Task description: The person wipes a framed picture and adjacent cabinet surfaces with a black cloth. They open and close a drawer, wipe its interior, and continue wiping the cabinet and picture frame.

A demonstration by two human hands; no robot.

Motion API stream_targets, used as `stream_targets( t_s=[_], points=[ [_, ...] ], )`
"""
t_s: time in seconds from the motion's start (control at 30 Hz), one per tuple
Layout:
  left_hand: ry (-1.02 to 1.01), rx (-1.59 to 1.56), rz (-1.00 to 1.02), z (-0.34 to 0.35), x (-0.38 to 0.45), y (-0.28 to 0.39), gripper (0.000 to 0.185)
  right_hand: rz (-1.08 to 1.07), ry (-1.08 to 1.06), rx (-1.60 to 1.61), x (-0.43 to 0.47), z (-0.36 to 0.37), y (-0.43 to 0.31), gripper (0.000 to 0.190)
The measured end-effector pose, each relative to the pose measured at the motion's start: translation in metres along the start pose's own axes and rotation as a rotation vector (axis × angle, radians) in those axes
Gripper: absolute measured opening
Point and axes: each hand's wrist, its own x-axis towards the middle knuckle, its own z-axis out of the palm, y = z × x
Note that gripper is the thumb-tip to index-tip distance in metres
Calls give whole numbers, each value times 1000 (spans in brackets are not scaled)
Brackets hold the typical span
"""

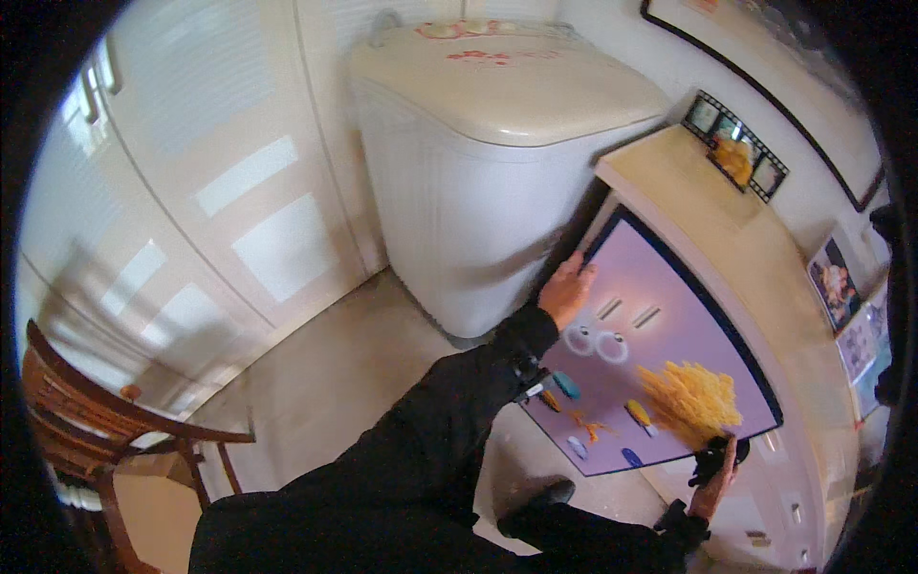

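Observation:
A framed picture with a thin black frame and a pink-purple ground stands tilted against the front of a wooden cabinet. It shows yellow tufts, a pair of round white shapes and small coloured feather-like shapes. My left hand holds its left edge, fingers on the front surface. At the lower right corner, my right hand grips the frame's edge, with a dark object at the fingers that I cannot make out. Both arms wear black sleeves.
A white chest-like appliance with a cream lid stands beside the cabinet top. Small photo pieces lean on the wall there. White wardrobe doors rise at the left, and a brown wooden chair stands at the lower left.

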Motion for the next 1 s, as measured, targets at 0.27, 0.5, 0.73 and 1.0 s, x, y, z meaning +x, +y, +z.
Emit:
stream_targets(
  t_s=[0.27,0.5,0.73,1.0],
  points=[
    [6,667,395,-3,2,-15,58,-105,110,-8,-2,18,11,60],
    [-44,345,137,-3,3,2,60,-135,37,-213,29,-28,44,59],
    [69,252,130,-5,-8,16,63,-99,41,-16,29,-27,47,55],
    [-41,734,342,-10,-16,31,65,-123,87,120,24,-5,34,55]
  ],
)
